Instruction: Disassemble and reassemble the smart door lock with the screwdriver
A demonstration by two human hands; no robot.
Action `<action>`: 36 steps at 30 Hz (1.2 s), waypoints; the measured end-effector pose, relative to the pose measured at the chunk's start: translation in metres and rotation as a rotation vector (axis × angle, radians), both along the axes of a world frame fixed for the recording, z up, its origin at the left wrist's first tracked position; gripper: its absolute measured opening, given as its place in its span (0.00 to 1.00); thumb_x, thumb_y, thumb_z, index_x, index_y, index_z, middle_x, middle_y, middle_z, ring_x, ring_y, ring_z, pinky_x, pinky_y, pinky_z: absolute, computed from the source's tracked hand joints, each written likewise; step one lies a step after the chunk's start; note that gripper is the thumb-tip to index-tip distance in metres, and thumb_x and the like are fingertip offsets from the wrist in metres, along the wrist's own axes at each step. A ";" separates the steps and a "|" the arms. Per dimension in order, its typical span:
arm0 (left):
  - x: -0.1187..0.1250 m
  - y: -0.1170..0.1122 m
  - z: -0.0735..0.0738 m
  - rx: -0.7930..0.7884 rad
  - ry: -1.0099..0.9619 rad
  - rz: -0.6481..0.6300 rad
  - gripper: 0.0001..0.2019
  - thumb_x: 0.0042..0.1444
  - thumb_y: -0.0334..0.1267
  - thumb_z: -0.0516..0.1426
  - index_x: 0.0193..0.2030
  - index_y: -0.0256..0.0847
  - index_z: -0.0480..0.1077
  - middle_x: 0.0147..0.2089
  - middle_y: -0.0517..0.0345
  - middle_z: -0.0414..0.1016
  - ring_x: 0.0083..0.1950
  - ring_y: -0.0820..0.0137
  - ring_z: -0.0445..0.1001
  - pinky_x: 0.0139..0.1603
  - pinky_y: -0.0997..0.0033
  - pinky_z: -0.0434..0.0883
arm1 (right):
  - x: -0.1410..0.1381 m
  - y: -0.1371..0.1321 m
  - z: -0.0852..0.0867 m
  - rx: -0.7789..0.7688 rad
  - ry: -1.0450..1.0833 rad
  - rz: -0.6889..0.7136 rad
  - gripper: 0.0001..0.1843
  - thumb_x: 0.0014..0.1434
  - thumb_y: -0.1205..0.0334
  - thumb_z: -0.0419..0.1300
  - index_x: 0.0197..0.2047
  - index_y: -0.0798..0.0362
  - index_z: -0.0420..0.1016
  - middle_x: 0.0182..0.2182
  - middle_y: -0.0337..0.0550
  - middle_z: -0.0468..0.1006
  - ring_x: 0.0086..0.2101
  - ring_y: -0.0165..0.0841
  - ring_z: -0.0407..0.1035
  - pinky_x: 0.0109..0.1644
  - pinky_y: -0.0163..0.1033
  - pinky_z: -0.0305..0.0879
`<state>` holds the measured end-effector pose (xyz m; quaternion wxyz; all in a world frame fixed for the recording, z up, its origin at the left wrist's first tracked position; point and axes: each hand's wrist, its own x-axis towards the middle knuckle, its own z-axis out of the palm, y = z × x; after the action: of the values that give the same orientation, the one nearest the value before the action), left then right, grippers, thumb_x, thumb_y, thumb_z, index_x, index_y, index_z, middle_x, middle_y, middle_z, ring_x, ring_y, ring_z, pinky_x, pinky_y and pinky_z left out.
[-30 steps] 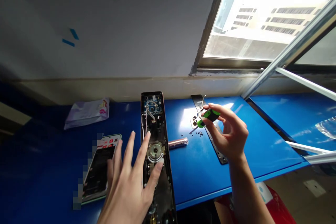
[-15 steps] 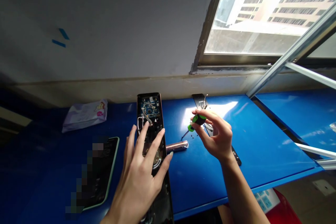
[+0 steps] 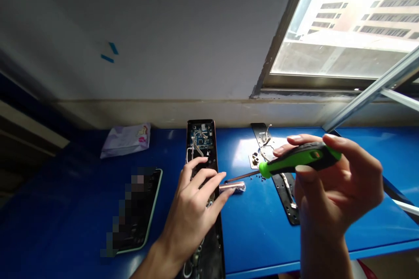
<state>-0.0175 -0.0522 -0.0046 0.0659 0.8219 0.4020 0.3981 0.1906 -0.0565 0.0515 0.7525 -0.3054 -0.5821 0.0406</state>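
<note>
My right hand grips a screwdriver with a green and black handle, its shaft pointing left. The screwdriver's tip is close to the index finger and thumb of my left hand; whether a screw sits on it is too small to tell. My left hand's fingers are apart over a long black housing, partly covering it. At the housing's far end a blue circuit board with wires is exposed. Beside the housing, under the screwdriver's tip, lies a copper-coloured cylinder.
Several small screws lie right of the cylinder. A black panel with cables is partly behind my right hand. A phone-like device and a pale packet lie to the left on the blue table. Metal bars stand right.
My right hand has come nearer and to the right, swinging the screwdriver to a flatter angle. My left fingers have bent and drawn closer to its tip. The view has shifted left.
</note>
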 end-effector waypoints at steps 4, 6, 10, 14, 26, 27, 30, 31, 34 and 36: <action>-0.003 -0.001 0.002 -0.017 -0.042 -0.026 0.06 0.69 0.31 0.61 0.46 0.39 0.81 0.40 0.51 0.82 0.58 0.54 0.73 0.58 0.47 0.79 | -0.008 0.000 0.001 0.000 0.015 -0.021 0.22 0.60 0.65 0.73 0.57 0.42 0.82 0.40 0.43 0.85 0.36 0.43 0.84 0.35 0.53 0.86; -0.006 -0.002 0.005 -0.036 -0.043 -0.045 0.06 0.69 0.30 0.60 0.43 0.39 0.80 0.39 0.52 0.81 0.56 0.55 0.74 0.56 0.49 0.78 | -0.011 0.000 0.001 0.000 0.027 -0.003 0.21 0.61 0.64 0.72 0.57 0.42 0.82 0.40 0.42 0.85 0.36 0.42 0.84 0.36 0.52 0.86; -0.012 -0.004 0.009 -0.082 0.016 -0.108 0.05 0.68 0.29 0.61 0.41 0.39 0.79 0.38 0.54 0.80 0.56 0.56 0.74 0.56 0.50 0.77 | -0.012 -0.001 0.002 -0.049 -0.006 0.084 0.23 0.60 0.67 0.73 0.58 0.44 0.82 0.43 0.44 0.86 0.36 0.42 0.84 0.37 0.52 0.87; -0.015 -0.002 0.009 -0.101 0.064 -0.158 0.02 0.66 0.30 0.64 0.41 0.38 0.79 0.38 0.55 0.80 0.57 0.55 0.73 0.57 0.50 0.75 | -0.014 -0.001 0.009 -0.079 -0.098 0.150 0.27 0.58 0.71 0.73 0.59 0.44 0.81 0.45 0.43 0.86 0.36 0.41 0.83 0.39 0.52 0.87; -0.024 -0.006 0.015 -0.172 0.268 -0.208 0.02 0.65 0.31 0.64 0.39 0.40 0.79 0.43 0.53 0.80 0.61 0.53 0.72 0.59 0.47 0.76 | -0.018 0.002 0.010 -0.198 -0.319 0.376 0.34 0.61 0.77 0.68 0.67 0.42 0.75 0.55 0.46 0.85 0.46 0.43 0.84 0.46 0.51 0.88; -0.025 -0.006 0.016 -0.175 0.268 -0.209 0.02 0.64 0.31 0.65 0.39 0.41 0.79 0.43 0.54 0.80 0.61 0.53 0.73 0.59 0.47 0.77 | -0.019 0.002 0.011 -0.196 -0.331 0.395 0.35 0.61 0.76 0.68 0.68 0.42 0.74 0.55 0.46 0.85 0.46 0.43 0.84 0.47 0.51 0.87; -0.026 -0.004 0.018 -0.205 0.250 -0.205 0.03 0.64 0.31 0.65 0.37 0.42 0.79 0.42 0.55 0.80 0.60 0.53 0.73 0.60 0.47 0.77 | -0.021 0.002 0.015 -0.188 -0.364 0.452 0.35 0.63 0.76 0.66 0.69 0.42 0.72 0.57 0.47 0.84 0.49 0.44 0.84 0.50 0.53 0.87; -0.027 -0.004 0.018 -0.215 0.239 -0.206 0.04 0.64 0.31 0.65 0.37 0.42 0.79 0.41 0.56 0.80 0.60 0.54 0.73 0.60 0.47 0.77 | -0.022 0.002 0.016 -0.190 -0.379 0.469 0.35 0.63 0.77 0.66 0.69 0.42 0.72 0.58 0.47 0.83 0.50 0.44 0.83 0.51 0.53 0.87; -0.031 -0.004 0.017 -0.217 0.159 -0.217 0.04 0.67 0.32 0.63 0.40 0.44 0.79 0.42 0.56 0.81 0.62 0.55 0.72 0.63 0.50 0.76 | -0.024 0.003 0.016 -0.189 -0.411 0.484 0.36 0.62 0.78 0.65 0.70 0.43 0.71 0.59 0.47 0.83 0.53 0.45 0.82 0.52 0.54 0.86; -0.037 -0.006 0.012 -0.180 0.069 -0.174 0.04 0.69 0.36 0.61 0.47 0.45 0.79 0.46 0.55 0.81 0.64 0.56 0.71 0.65 0.52 0.74 | -0.026 0.005 0.014 -0.173 -0.402 0.452 0.36 0.61 0.79 0.64 0.69 0.43 0.72 0.59 0.47 0.83 0.52 0.45 0.83 0.51 0.55 0.87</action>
<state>-0.0543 -0.0583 0.0069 0.1597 0.8577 0.3653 0.3246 0.1648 -0.0518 0.0654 0.5655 -0.2329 -0.7667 0.1951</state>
